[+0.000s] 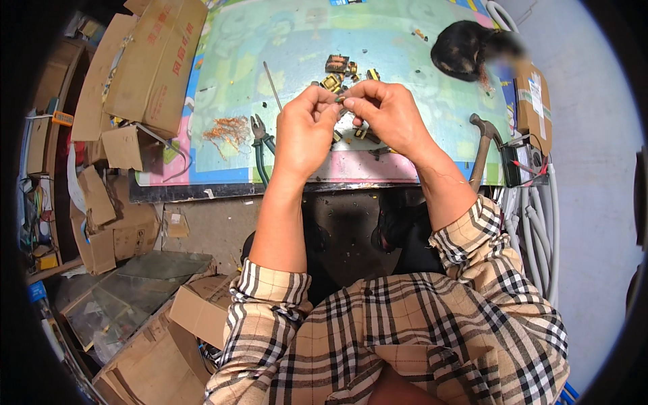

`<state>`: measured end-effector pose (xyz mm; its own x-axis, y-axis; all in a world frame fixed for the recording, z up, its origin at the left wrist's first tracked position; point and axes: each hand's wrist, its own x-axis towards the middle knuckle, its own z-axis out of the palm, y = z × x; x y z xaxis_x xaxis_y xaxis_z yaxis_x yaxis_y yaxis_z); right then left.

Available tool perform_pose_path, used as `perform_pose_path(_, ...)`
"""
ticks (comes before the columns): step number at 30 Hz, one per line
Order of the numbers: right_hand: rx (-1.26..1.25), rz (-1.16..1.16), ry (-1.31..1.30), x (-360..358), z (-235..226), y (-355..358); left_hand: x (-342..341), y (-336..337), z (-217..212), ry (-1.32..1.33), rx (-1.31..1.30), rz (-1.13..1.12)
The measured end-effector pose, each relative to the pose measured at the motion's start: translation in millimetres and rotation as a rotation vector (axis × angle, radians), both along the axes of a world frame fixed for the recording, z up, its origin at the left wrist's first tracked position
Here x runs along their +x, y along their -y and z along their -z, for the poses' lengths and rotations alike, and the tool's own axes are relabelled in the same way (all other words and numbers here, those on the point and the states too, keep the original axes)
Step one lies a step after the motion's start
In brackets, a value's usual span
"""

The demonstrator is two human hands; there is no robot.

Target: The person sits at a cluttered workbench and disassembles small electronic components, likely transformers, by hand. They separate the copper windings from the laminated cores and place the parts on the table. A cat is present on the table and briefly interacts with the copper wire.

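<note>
Left hand (305, 129) and right hand (395, 116) meet, fingertips pinching one small part (340, 99) over the mat (250, 40), presumably for fine control; pliers (259, 145) left, hammer (482, 148) right, probably for easy reach.

Open lane: bare mat (451, 111) between right hand (393, 120) and hammer (481, 148). Obstructions: pliers (260, 152) and thin rod (272, 85) (both beside left hand (302, 135)); coil parts (331, 82), clustered beyond the hands; dark furry shape (461, 50), far right.

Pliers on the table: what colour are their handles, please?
The handles of the pliers are dark green, as the head view shows.
</note>
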<state>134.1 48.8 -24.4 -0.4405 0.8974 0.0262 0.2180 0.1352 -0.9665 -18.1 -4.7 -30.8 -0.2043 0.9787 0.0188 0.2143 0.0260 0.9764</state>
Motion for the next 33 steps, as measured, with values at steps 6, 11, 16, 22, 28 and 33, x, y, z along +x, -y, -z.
perform_pose_path(6, -0.104, -0.039, -0.029, 1.8, -0.1, -1.2, 4.5, 6.0, -4.3, -0.454, 0.119, -0.102)
perform_pose_path(11, -0.255, -0.080, -0.229, 1.9, 1.2, -1.5, 2.2, 7.2, -5.4, -0.324, 0.083, -0.099)
perform_pose_path(16, -0.307, -0.118, -0.278, 2.7, -0.8, -2.3, 2.9, 6.7, -11.8, -0.225, 0.022, -0.124)
perform_pose_path(22, -0.100, -0.052, -0.002, 3.1, 8.4, -11.3, 0.4, 5.8, -6.2, -0.491, 0.330, -0.194)
perform_pose_path(28, -0.140, -0.019, -0.188, -4.2, 10.1, -8.8, -4.2, 11.0, -15.1, -0.467, 0.108, 0.003)
perform_pose_path(33, -0.237, -0.121, -0.153, 3.2, -2.7, -8.9, -12.7, 4.7, -4.1, -0.554, 0.275, -0.213)
